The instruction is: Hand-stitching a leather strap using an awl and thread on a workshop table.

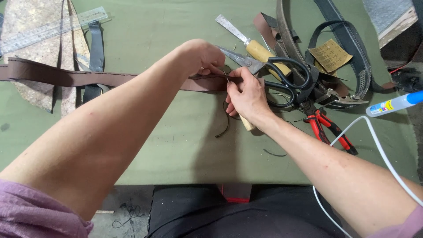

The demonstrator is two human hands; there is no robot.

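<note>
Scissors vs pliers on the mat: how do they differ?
The scissors have black looped handles; the pliers have straight red-and-black ones. The scissors are larger, lying just past the right hand, blades pointing towards the left hand; the pliers lie further right, clear of both hands. Both rest flat on the green mat, untouched.
</note>
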